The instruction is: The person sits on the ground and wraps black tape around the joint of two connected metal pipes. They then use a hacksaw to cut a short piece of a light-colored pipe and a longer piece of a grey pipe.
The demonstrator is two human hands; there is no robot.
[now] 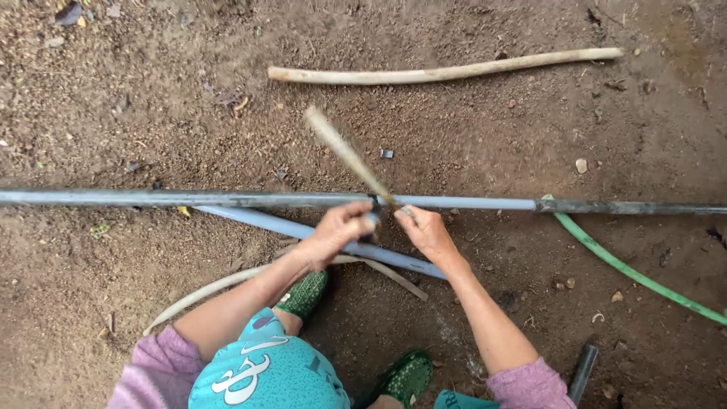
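Note:
A long grey pipe (pixel 189 198) lies across the dirt from left to right. My left hand (pixel 339 229) is closed around a dark fitting on the pipe near its middle. My right hand (pixel 425 232) grips the lower end of a pale stick (pixel 344 151), which is blurred and points up and to the left from the pipe. A second, bluish-grey pipe (pixel 291 227) runs diagonally under my hands toward the lower right.
A pale curved stick (pixel 447 72) lies on the dirt farther away. A green hose (pixel 628 271) runs off to the lower right. A thin whitish strip (pixel 219 286) curves by my green shoes (pixel 307 294). A short dark tube (pixel 583 371) lies at the lower right.

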